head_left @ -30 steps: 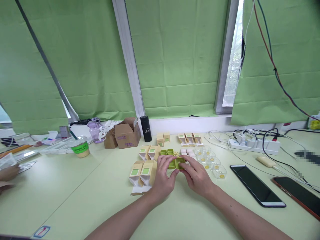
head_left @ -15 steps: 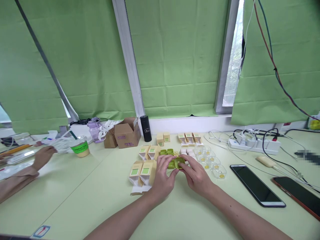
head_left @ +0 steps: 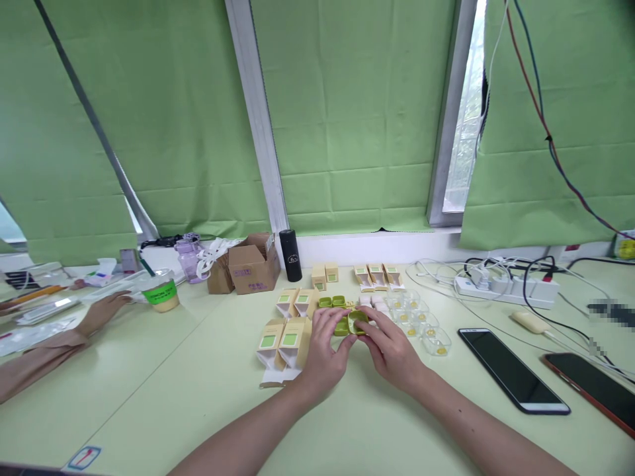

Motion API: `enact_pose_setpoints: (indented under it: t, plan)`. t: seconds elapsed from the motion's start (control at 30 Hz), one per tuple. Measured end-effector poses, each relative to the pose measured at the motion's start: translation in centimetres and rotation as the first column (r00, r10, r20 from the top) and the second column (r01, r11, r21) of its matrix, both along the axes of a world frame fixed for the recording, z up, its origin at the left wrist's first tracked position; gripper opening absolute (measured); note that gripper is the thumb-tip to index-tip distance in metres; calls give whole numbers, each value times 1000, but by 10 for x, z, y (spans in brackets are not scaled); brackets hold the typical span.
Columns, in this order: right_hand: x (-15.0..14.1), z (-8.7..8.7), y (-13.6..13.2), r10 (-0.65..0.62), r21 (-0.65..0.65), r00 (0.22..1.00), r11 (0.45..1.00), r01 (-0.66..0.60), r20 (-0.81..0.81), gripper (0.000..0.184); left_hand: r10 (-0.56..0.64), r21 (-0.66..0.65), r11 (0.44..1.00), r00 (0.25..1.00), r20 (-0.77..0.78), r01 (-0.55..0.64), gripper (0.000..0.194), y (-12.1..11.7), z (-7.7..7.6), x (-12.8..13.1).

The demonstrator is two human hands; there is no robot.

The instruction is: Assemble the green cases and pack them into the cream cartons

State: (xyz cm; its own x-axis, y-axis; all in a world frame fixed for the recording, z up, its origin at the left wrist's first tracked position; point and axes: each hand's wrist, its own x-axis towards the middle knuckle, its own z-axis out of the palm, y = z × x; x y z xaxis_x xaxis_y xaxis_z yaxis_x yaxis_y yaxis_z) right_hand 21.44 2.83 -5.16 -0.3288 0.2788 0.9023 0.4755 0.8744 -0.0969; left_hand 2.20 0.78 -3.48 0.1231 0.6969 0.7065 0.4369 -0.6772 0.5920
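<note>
Both of my hands meet at the middle of the table around a small olive-green square container (head_left: 357, 322), its open side facing me. My left hand (head_left: 325, 347) grips it from the left, thumb below and fingers over the far edge. From the other side my right hand (head_left: 394, 347) pinches it, with a fingertip at its inside. Another green container (head_left: 340, 327) sits just left of it, partly behind my left fingers. Farther back are more green containers (head_left: 338, 301), small white pieces (head_left: 378, 302) and several clear plastic cups (head_left: 421, 316) with yellow centres.
Open cardboard boxes (head_left: 292, 338) stand left of my hands, smaller boxes (head_left: 380, 276) behind. On the right lie phones (head_left: 513, 370), a power strip (head_left: 526, 292) and cables. A black bottle (head_left: 290, 256), a carton (head_left: 254, 268), a drink cup (head_left: 161, 294) and another person's hand (head_left: 104, 311) are leftward.
My hands stay in nearly the same place around the green container. At the left, the other person's hand has reached farther over the table, toward the drink cup.
</note>
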Motion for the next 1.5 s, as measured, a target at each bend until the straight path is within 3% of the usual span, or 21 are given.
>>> enact_pose_setpoints:
  t: [0.33,0.57,0.8,1.03,1.33,1.5]
  plan:
    - [1,-1,0,16,-66,996,998,-22,-85,46,19,-104,995,993,119,-7,34,7,0,1]
    - [0,-3,5,-53,-148,979,989,24,-195,29,1,-110,994,994,108,11,34,6,0,-2]
    - [-1,1,1,-58,-317,957,948,-37,-285,19,-11,-49,999,998,-65,8,45,3,-2,-4]
    - [-6,4,-5,-25,-447,942,884,-135,-334,21,13,39,999,982,-186,-5,57,4,-4,-3]
    - [-8,4,-9,-37,-581,955,800,-148,-295,27,0,1,1000,991,-135,0,51,4,-4,-2]
    - [8,14,-3,-109,-532,942,843,-82,-318,30,30,-95,995,999,15,-28,46,5,1,0]
